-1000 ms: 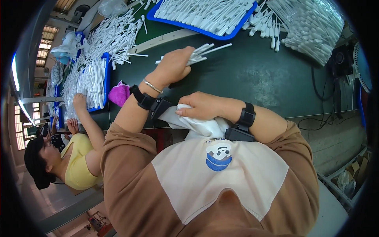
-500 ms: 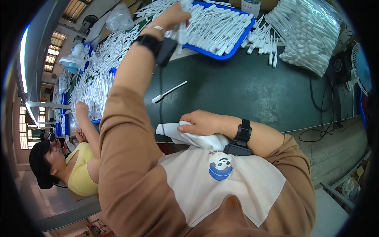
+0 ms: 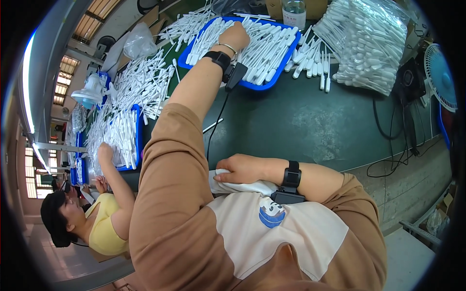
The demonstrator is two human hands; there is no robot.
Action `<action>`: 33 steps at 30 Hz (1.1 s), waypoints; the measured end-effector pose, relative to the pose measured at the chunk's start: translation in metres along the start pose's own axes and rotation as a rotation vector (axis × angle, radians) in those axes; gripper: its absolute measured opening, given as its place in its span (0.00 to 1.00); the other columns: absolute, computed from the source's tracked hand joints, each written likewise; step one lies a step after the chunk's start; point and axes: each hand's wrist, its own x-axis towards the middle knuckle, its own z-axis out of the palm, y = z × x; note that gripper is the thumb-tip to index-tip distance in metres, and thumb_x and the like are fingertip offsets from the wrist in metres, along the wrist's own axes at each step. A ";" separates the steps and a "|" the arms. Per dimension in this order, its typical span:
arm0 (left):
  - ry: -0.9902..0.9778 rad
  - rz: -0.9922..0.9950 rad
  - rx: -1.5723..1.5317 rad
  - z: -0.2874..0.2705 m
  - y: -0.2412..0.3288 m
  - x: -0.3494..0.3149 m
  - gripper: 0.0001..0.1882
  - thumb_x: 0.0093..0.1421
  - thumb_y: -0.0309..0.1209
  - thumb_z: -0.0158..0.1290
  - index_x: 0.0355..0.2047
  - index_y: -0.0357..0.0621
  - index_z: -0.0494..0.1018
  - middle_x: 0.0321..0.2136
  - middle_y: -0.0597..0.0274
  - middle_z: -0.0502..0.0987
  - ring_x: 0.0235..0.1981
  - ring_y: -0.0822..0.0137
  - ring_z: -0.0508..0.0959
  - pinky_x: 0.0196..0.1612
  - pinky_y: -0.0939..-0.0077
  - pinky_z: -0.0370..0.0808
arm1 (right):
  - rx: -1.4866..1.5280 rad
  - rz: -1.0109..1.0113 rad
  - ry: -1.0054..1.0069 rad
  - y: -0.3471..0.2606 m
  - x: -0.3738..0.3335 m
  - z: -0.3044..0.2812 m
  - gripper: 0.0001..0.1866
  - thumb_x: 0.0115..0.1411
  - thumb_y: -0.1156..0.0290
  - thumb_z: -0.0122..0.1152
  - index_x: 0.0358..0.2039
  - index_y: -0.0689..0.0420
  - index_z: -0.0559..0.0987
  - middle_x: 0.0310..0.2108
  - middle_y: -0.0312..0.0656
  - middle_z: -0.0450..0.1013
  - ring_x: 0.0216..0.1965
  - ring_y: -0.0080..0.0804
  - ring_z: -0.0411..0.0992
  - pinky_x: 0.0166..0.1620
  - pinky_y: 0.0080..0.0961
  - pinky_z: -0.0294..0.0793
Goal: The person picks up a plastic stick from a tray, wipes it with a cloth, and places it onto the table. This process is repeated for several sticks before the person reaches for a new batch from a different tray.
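Observation:
My left hand reaches over a blue tray heaped with white plastic droppers. Its fingers are curled down among the droppers, and what they hold is hidden. At the table's near edge my right hand is closed on a white cloth, which lies bunched against my front. A single dropper lies on the green table, partly hidden by my left arm.
Loose droppers lie right of the tray beside a full clear bag. A bottle stands behind. A fan and cables are at right. At left a co-worker reaches toward another tray.
My left hand has come down onto the droppers in the tray; a blurred, see-through thing by it earlier no longer shows. My right hand stays on the cloth. The view has shifted slightly.

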 end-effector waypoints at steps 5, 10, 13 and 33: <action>-0.018 0.019 0.018 -0.008 0.001 -0.009 0.29 0.50 0.42 0.50 0.48 0.33 0.63 0.44 0.42 0.69 0.45 0.49 0.71 0.48 0.65 0.68 | -0.020 -0.035 0.020 0.004 0.001 0.004 0.21 0.57 0.54 0.47 0.35 0.62 0.73 0.28 0.54 0.71 0.32 0.50 0.69 0.36 0.36 0.67; -0.056 -0.002 0.101 -0.015 0.005 -0.009 0.33 0.50 0.50 0.49 0.50 0.37 0.64 0.46 0.43 0.68 0.47 0.48 0.69 0.49 0.64 0.67 | -0.008 -0.039 0.030 0.007 0.002 0.005 0.21 0.57 0.54 0.47 0.36 0.62 0.73 0.29 0.54 0.71 0.33 0.50 0.69 0.37 0.35 0.67; -0.030 0.018 0.110 -0.020 0.015 0.002 0.32 0.51 0.51 0.48 0.49 0.39 0.65 0.47 0.44 0.67 0.48 0.49 0.69 0.50 0.64 0.66 | 0.002 -0.046 0.038 0.011 0.002 0.001 0.21 0.57 0.54 0.48 0.37 0.61 0.73 0.30 0.54 0.71 0.33 0.49 0.69 0.37 0.35 0.67; -0.265 0.603 0.309 -0.012 0.051 0.098 0.16 0.54 0.21 0.40 0.41 0.42 0.73 0.40 0.50 0.74 0.43 0.54 0.72 0.47 0.69 0.68 | 0.218 -0.048 0.098 0.025 0.007 0.000 0.22 0.53 0.56 0.52 0.37 0.63 0.74 0.34 0.56 0.71 0.38 0.50 0.69 0.42 0.34 0.67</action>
